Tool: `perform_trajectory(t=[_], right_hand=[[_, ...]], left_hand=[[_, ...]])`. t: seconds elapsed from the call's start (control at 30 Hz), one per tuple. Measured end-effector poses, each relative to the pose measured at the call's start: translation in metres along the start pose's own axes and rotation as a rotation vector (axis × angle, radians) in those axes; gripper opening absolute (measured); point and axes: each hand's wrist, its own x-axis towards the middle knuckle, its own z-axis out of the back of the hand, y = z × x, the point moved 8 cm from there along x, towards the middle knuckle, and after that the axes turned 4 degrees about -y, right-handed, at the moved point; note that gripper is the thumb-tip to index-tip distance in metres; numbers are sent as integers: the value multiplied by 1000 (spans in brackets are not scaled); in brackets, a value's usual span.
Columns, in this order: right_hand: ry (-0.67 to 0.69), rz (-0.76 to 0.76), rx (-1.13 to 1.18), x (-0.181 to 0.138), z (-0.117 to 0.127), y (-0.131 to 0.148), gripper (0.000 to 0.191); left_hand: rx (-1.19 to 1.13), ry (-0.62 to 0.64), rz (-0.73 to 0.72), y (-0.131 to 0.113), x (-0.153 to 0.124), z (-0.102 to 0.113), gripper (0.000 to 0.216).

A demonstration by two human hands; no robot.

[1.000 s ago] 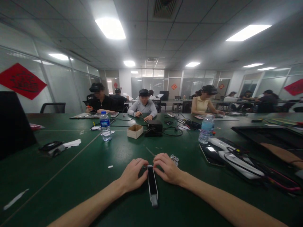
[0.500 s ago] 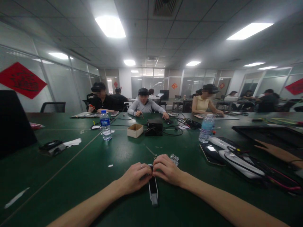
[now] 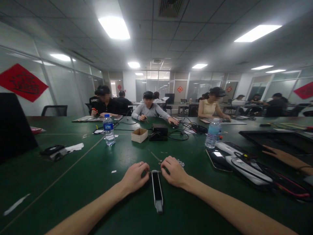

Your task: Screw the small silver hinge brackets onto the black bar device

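Note:
A long, narrow device (image 3: 157, 189) with a black face, a pale rim and a grey end piece lies on the green table (image 3: 117, 209), pointing toward me. At the left of its far end is my left hand (image 3: 136, 176), thumb and fingertips pinched together. On the other side my right hand (image 3: 174, 173) is curled in a similar pinch. A thin dark line crosses the far end between the fingertips; whatever they grip is too small to name. Small silvery metal parts (image 3: 181, 163) lie partly hidden behind my right hand.
Beyond my hands stand an open box (image 3: 139, 135), a black device (image 3: 158, 132) with cables and two water bottles, left (image 3: 109, 130) and right (image 3: 213, 133). A phone (image 3: 218, 160), a white tool-like object (image 3: 246, 168) and another person's hand (image 3: 274, 151) are at right.
Both hands have drawn apart, left hand leftward and right hand slightly rightward, uncovering the device's far end. The device has stayed in place.

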Motion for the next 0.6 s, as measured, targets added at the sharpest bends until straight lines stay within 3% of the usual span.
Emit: perform_trajectory(t=[0.17,0.6], right_hand=[[157,-20,-36,1,-8,0,11],[201,-19,-35,1,-8,3,13]], left_hand=[[-32,67,56,8,0,-9,12],[-90,77,96,8,0,-8,14]])
